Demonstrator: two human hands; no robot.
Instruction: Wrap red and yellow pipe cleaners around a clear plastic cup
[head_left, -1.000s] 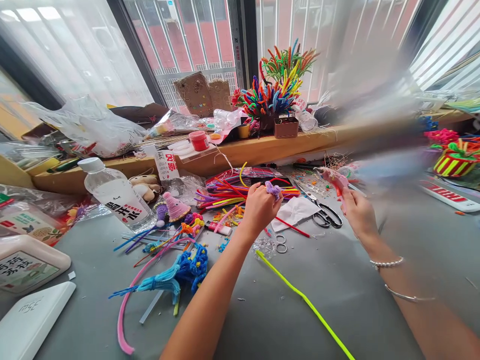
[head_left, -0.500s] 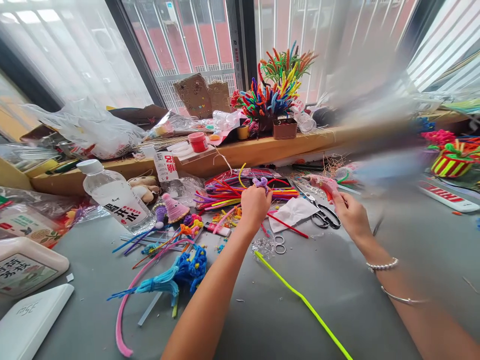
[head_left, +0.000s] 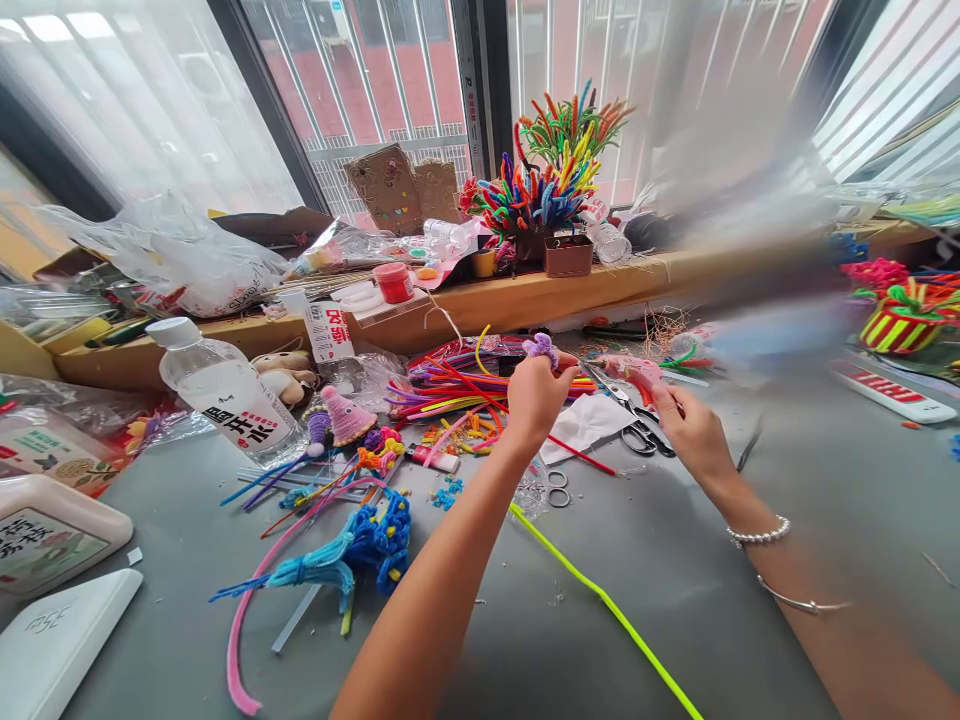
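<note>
Chenille piece (head_left: 541,347) is pinched in curled left hand (head_left: 536,400), seemingly to face glue gun (head_left: 634,372) gripped by closed right hand (head_left: 690,432).

Head-worn view, facing forward and down, table (head_left: 555,650) close, windows (head_left: 409,85) beyond
</note>
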